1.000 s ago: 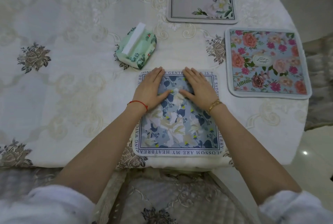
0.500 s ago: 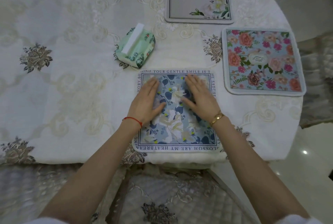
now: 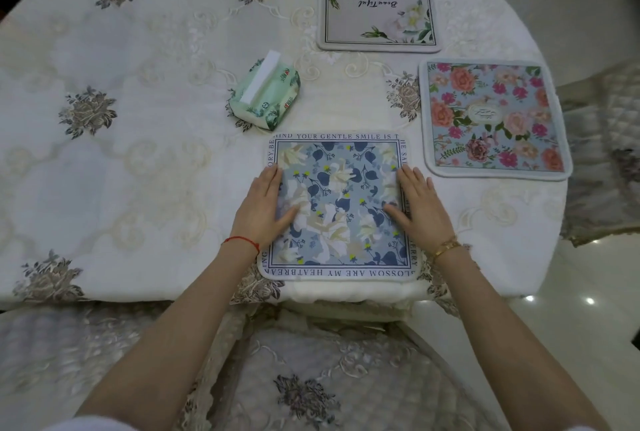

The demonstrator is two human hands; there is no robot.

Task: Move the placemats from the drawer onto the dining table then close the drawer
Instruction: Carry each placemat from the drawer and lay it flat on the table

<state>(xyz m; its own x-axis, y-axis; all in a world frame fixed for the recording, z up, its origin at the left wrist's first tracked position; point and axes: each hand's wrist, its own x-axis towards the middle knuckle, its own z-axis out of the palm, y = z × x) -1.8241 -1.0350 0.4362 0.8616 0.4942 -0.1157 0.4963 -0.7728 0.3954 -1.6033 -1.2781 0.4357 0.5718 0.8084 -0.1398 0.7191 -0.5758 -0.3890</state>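
Note:
A blue floral placemat (image 3: 337, 205) with lettering round its border lies flat at the near edge of the dining table (image 3: 138, 153). My left hand (image 3: 261, 210) rests flat on its left edge and my right hand (image 3: 417, 207) rests flat on its right edge, fingers spread, holding nothing. A pink rose placemat (image 3: 493, 118) lies to the right. A pale placemat with white flowers (image 3: 379, 6) lies at the far side. No drawer is in view.
A green tissue pack (image 3: 265, 94) sits just beyond the blue placemat on the embroidered white tablecloth. A cushioned chair (image 3: 311, 378) stands under the near table edge. Another chair (image 3: 602, 160) is at the right, over glossy floor (image 3: 571, 309).
My hands slid apart from the middle of the blue placemat out to its left and right edges, and moved toward me.

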